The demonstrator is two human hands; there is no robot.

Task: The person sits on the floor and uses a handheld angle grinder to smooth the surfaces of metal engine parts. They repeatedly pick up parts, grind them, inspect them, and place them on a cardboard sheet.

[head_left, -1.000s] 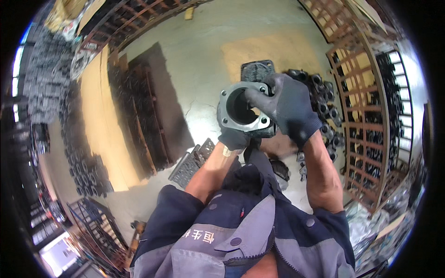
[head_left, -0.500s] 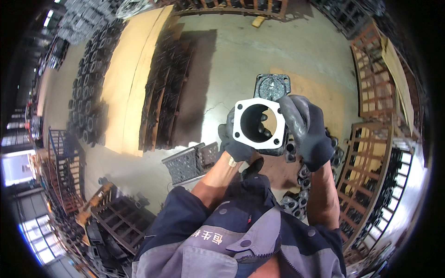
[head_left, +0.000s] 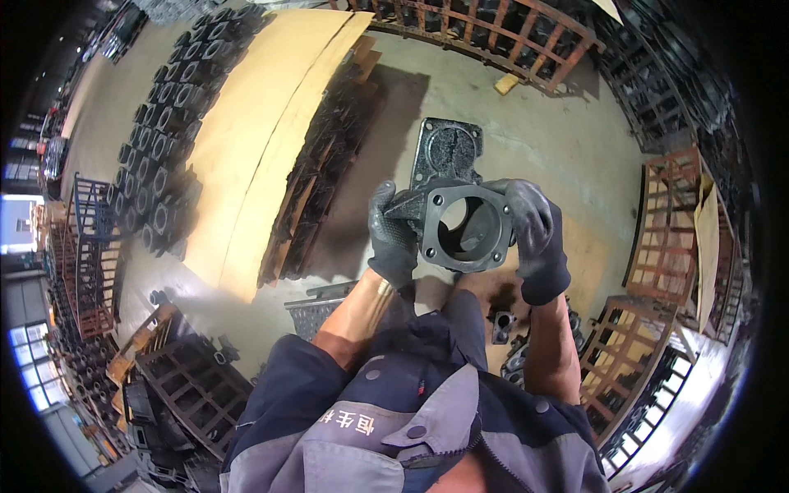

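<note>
Both my gloved hands hold up a dark cast-metal housing in front of my body. Facing me is the housing's (head_left: 495, 205) square flange, with a wide round bore through it and a bolt hole at each corner. A second flange plate (head_left: 448, 149) with a rough round face sticks out on the far side. My left hand (head_left: 393, 237) grips the left side, thumb pointing up and fingers partly hidden behind the casting. Closed over the upper right corner is my right hand (head_left: 538, 234), its fingertips bent onto the flange edge.
To the left, a tan board (head_left: 246, 140) lies over a stack of dark parts, beside rows of castings (head_left: 152, 164). Rusty metal crates (head_left: 667, 222) stand on the right, and another rack (head_left: 493, 37) at the far side. More castings (head_left: 503, 324) lie near my feet.
The housing has turned, so its flange face, bright white before, now looks dark grey. My left hand has shifted to its left side. The whole view has swung, moving the surroundings.
</note>
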